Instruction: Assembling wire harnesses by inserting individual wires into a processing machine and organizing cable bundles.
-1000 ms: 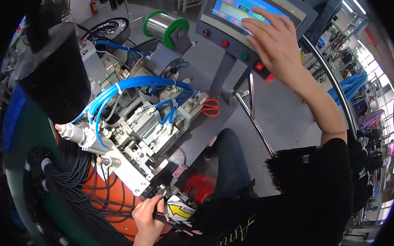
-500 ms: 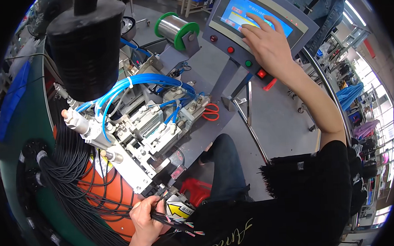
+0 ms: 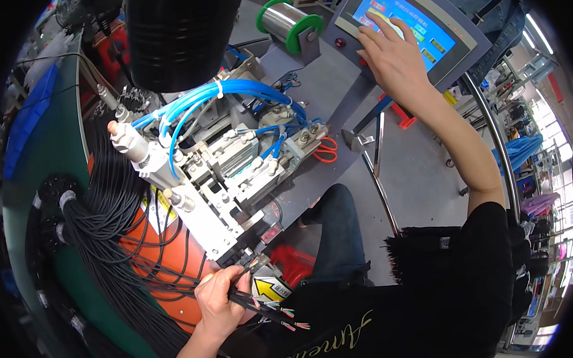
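My left hand (image 3: 220,298) grips a few black cables (image 3: 259,304) with stripped coloured wire ends, held at the front of a metal wire-processing machine (image 3: 225,175). Their free ends trail to the right over my black sleeve. My right hand (image 3: 393,53) is stretched out, fingers apart, with fingertips touching the blue touchscreen (image 3: 404,17) of a grey control panel. Blue air hoses (image 3: 225,92) arc over the top of the machine.
A thick bundle of black cables (image 3: 103,232) hangs at the left over an orange surface (image 3: 168,261). A green-flanged wire spool (image 3: 289,19) stands behind the machine, and orange-handled scissors (image 3: 327,151) lie on the grey bench. A big black cylinder (image 3: 178,36) looms at the top.
The view has shifted, so the machine and panel sit lower and larger. My right hand stays on the touchscreen, and my left hand still holds the cables at the machine's front.
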The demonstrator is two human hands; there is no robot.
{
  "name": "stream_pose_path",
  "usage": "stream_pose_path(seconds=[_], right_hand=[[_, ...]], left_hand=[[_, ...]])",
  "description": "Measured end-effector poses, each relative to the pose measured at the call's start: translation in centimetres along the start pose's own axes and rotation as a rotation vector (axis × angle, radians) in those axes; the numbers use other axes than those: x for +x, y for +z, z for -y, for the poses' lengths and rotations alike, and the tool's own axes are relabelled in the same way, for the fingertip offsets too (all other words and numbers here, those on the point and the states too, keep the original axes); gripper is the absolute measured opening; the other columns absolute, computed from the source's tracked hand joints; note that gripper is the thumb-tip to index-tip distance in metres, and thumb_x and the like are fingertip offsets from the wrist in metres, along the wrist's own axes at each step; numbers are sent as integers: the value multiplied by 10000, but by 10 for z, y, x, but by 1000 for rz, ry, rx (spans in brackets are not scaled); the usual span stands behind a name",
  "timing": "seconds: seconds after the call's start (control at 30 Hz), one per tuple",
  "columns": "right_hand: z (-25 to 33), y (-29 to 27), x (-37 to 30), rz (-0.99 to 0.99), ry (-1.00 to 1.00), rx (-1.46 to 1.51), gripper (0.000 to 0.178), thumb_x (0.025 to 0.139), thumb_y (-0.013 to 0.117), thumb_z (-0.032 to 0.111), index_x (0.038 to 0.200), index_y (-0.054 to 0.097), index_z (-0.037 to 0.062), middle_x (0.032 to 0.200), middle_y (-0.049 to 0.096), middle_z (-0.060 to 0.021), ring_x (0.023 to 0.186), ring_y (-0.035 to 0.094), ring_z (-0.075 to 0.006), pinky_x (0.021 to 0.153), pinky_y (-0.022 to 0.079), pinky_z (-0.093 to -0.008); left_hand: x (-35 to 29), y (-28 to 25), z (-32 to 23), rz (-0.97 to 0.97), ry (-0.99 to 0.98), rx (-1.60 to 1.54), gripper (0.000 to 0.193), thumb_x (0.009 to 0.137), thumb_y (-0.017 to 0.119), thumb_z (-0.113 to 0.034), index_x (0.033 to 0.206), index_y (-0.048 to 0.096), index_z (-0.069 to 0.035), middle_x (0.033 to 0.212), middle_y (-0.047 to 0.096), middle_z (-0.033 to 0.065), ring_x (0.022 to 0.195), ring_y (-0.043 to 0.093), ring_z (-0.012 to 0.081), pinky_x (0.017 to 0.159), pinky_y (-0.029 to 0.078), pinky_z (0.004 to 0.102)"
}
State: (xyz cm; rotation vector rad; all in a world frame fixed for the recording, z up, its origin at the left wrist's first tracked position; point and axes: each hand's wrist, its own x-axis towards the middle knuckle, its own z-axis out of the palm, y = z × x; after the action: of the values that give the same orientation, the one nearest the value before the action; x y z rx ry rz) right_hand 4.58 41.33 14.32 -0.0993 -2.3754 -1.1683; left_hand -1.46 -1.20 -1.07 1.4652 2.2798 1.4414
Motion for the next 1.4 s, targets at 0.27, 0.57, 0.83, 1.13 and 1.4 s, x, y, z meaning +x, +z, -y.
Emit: stream_pose_path(seconds=[0.27,0.57,0.83,1.13,1.4], right_hand=[[-1,11,-4,-28,13,-42,217,860,609,171,1009,597,14,1173,621,-101,1294,473,-264,1090,313,-450],[-2,3,-7,48,49,-40,291,885,620,178,1136,596,33,1247,609,-67,1304,468,-243,1097,314,-434],[117,-52,-36,-191,152,1251,155,799,692,-7,951,687,22,943,674,-58,782,624,-201,677,497,-285],[251,-99,-56,417,558,2798,200,846,637,-87,1038,667,-38,971,626,-116,690,578,-125,605,460,-194],[268,-105,-57,320,646,2927,178,869,626,-67,1045,647,-56,969,620,-127,667,569,-127,586,463,-199]], left_hand=[[-2,2,2,4,-5,25,226,719,743,23,915,632,3,730,654,81,520,516,197,537,424,291],[-1,2,0,-6,5,30,230,725,754,10,920,632,4,738,653,81,533,520,199,539,425,289],[4,1,-1,-47,-53,-53,168,760,744,2,898,649,-4,739,645,82,565,547,215,577,460,304],[13,4,-20,-88,19,72,147,785,718,5,921,664,-1,722,659,53,537,532,188,560,440,274],[13,3,-11,-12,-38,-78,123,783,694,25,895,654,-3,661,633,35,494,491,165,518,403,260]])
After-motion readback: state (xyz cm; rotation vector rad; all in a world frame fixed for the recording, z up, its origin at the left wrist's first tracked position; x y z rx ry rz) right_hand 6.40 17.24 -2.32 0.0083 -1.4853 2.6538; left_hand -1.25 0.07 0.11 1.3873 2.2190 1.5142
